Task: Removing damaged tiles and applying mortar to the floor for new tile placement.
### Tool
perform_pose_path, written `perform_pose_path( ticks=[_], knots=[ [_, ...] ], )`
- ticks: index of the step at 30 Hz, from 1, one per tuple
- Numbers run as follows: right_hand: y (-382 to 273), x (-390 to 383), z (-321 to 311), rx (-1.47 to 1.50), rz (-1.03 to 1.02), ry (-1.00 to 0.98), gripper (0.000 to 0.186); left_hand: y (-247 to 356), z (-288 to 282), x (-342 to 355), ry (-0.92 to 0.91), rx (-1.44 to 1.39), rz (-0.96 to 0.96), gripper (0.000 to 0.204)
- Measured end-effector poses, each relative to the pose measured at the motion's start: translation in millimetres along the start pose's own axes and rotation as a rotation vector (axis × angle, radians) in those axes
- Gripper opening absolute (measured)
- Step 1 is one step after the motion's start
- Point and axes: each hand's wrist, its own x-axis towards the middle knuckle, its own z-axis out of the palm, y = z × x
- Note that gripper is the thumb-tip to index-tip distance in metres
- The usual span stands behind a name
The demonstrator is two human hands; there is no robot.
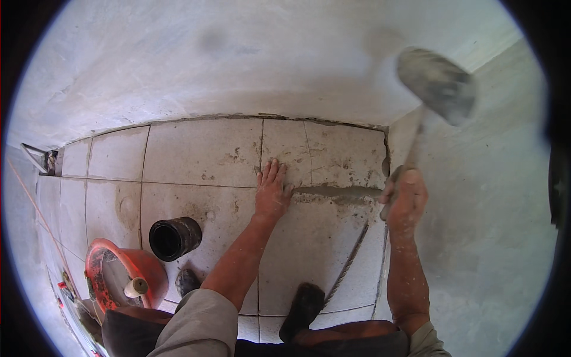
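My left hand (272,193) lies flat on the pale floor tiles (202,152), fingers stretched, beside a gap smeared with grey mortar (339,191). My right hand (407,196) is closed round the handle of a mallet-like tool, its blurred, dirt-coated dark head (434,83) raised at upper right. A twisted metal bar (346,262) lies on the tiles below the gap, reaching toward my dark-shod foot (300,309).
A black cylindrical container (175,238) stands left of my arm. An orange bucket (151,276) with grey contents and a pale handle sits lower left, near cords and clutter. Plastered walls (238,65) border the tiles at top and right. A metal frame (34,153) is at far left.
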Motion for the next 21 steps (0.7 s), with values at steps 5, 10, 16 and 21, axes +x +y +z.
perform_pose_path(
  ticks=[5,10,16,21],
  knots=[
    [-27,2,-2,0.157,-0.081,0.17,0.049,-3,-3,-2,-0.018,0.024,-0.028,0.062],
    [149,-3,-19,-1.195,-0.834,0.337,0.051,15,3,2,-0.048,0.008,0.01,0.064],
    [93,-25,5,-0.662,-0.292,-0.146,0.031,-1,-12,-10,-0.105,0.023,0.043,0.065],
    [-23,-6,-23,-0.478,-0.202,0.024,0.038,-13,-22,3,-0.194,-0.069,0.006,0.059]
  ],
)
